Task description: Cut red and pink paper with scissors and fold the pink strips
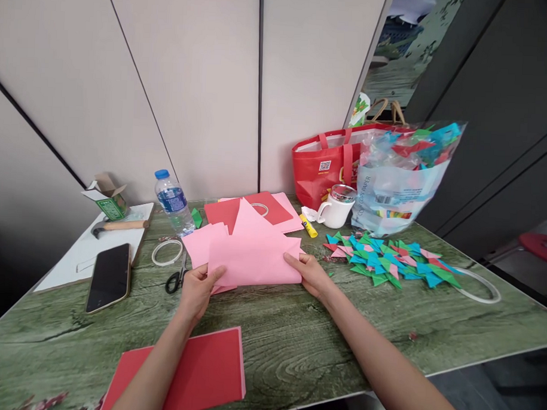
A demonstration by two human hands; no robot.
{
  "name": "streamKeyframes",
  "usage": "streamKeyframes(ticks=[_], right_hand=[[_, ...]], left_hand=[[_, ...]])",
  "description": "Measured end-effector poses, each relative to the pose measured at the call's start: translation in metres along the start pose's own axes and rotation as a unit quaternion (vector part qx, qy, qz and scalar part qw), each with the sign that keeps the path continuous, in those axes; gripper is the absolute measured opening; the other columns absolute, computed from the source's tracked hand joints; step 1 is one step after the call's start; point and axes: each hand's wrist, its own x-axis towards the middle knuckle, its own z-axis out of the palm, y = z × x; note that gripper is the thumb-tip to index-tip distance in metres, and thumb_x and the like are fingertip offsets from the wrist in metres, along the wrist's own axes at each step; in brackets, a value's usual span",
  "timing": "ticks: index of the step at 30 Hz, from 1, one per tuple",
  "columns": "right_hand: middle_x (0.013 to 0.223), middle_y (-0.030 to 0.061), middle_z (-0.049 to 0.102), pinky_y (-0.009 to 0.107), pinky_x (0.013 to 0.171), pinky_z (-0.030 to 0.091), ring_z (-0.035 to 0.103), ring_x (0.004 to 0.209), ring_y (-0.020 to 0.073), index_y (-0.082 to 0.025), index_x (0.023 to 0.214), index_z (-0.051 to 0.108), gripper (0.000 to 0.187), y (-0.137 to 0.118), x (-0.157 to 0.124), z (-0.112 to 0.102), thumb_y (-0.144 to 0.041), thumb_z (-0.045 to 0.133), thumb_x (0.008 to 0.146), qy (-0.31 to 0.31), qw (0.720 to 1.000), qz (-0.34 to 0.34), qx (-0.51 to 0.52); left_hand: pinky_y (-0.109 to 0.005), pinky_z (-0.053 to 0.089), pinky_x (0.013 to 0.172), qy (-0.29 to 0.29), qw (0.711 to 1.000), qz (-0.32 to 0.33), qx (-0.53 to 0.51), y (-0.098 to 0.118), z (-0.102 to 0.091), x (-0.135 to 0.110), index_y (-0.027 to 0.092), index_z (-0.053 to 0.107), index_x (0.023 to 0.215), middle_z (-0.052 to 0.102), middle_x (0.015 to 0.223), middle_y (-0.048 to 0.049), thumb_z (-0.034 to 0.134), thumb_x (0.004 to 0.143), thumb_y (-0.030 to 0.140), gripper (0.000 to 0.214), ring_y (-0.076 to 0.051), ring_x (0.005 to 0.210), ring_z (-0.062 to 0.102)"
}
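Observation:
A folded sheet of pink paper (253,261) is held up above the table between both hands. My left hand (200,289) pinches its lower left corner, thumb on the near face. My right hand (307,272) grips the right edge, also with the thumb in front. More pink paper (205,238) shows behind the sheet, partly hidden by it. Black-handled scissors (176,279) lie just left of my left hand. Under my left forearm rests a stack of red paper (209,370) with pink at its edge.
A phone (109,278), a hammer (120,225) and a water bottle (175,204) are on the left. At the back stand a white mug (336,210), a red bag (308,176) and a plastic bag (390,191). Folded paper pieces (388,260) and a white ring (486,290) lie right.

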Motion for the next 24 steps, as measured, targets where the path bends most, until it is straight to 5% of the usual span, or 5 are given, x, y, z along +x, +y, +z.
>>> streamKeyframes(ticks=[8, 14, 20, 24], right_hand=[[0.066, 0.0048, 0.07, 0.03, 0.058, 0.046, 0.059, 0.057, 0.0159, -0.014, 0.068, 0.072, 0.031, 0.0007, 0.0019, -0.002, -0.04, 0.079, 0.053, 0.038, 0.998, -0.045, -0.013], [0.071, 0.0056, 0.071, 0.034, 0.064, 0.049, 0.063, 0.063, 0.0192, -0.016, 0.065, 0.072, 0.029, -0.0052, 0.0014, -0.0009, -0.039, 0.08, 0.049, 0.042, 0.998, -0.056, -0.001], [0.077, 0.0059, 0.071, 0.034, 0.061, 0.049, 0.061, 0.066, 0.0205, -0.017, 0.064, 0.073, 0.027, -0.0047, 0.0011, -0.0052, -0.04, 0.078, 0.051, 0.038, 0.992, -0.098, -0.074], [0.075, 0.0053, 0.069, 0.029, 0.055, 0.046, 0.058, 0.062, 0.018, -0.015, 0.066, 0.072, 0.028, -0.0031, -0.0027, -0.003, -0.042, 0.075, 0.057, 0.0, 0.988, -0.105, -0.113]], left_hand=[[-0.04, 0.057, 0.069, -0.06, 0.992, -0.114, 0.003, 0.0034, 0.0012, -0.0021, 0.007, 0.07, 0.074, 0.071, 0.074, -0.0091, 0.077, 0.058, 0.03, 0.029, -0.021, 0.069, 0.066], [-0.038, 0.056, 0.072, -0.057, 0.996, -0.074, 0.008, -0.0033, 0.0023, -0.0019, 0.009, 0.072, 0.075, 0.072, 0.083, -0.0093, 0.079, 0.054, 0.027, 0.029, -0.021, 0.073, 0.066], [-0.033, 0.055, 0.065, -0.034, 0.989, -0.025, 0.143, -0.0026, -0.0008, -0.0011, 0.009, 0.071, 0.066, 0.072, 0.067, -0.0076, 0.081, 0.048, 0.023, 0.025, -0.02, 0.061, 0.064], [-0.03, 0.053, 0.07, -0.024, 0.994, -0.022, 0.103, -0.0046, -0.0028, 0.0013, 0.011, 0.072, 0.076, 0.073, 0.082, -0.0101, 0.08, 0.051, 0.025, 0.03, -0.02, 0.07, 0.066]])
